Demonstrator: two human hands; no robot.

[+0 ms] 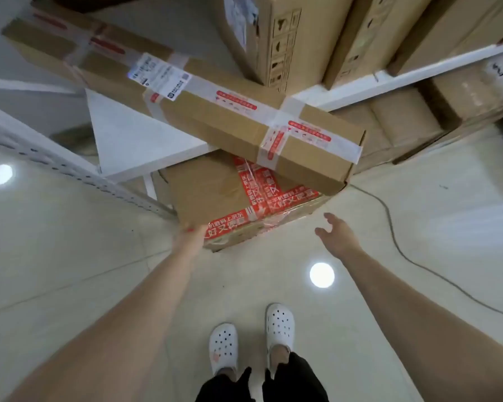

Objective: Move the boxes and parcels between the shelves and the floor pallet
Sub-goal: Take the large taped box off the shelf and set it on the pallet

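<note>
Glossy tile floor [70, 256]. White shelf rack [134, 140], tall cartons [273, 39] upright on its upper level. Long box [244, 120] lies slanted across the low shelf, near end overhanging the edge. Red-taped box [215, 195] sits on the floor under that shelf, front part sticking out beneath the overhang. Left hand [190, 230] grips its near left corner. Right hand [336, 235] hovers off the near right corner, fingers spread, touching nothing. Thin cable [389, 221] trails across the floor at right.

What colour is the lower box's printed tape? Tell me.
The lower box has red tape with white print; head view.
</note>
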